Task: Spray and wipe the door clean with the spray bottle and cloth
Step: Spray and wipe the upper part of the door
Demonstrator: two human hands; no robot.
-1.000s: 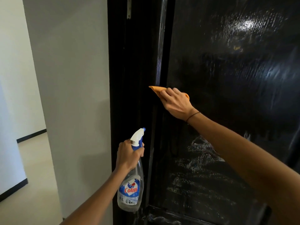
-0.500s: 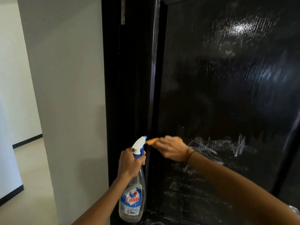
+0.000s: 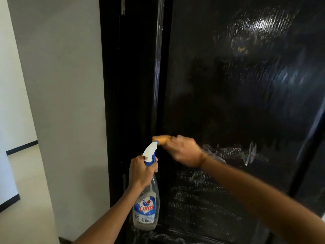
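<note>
Currently the person is wiping: the right hand, blurred, is pressing an orange cloth against the left edge of the black door; whether its fingers are curled round the cloth cannot be told. At seven o'clock from it, the left hand is gripping the neck of the Colin spray bottle, held upright just beside the door frame. White foam streaks are lying at three and five o'clock of the cloth, so the next pass should probably be working rightward and down. Door bottom and handle are cut off.
</note>
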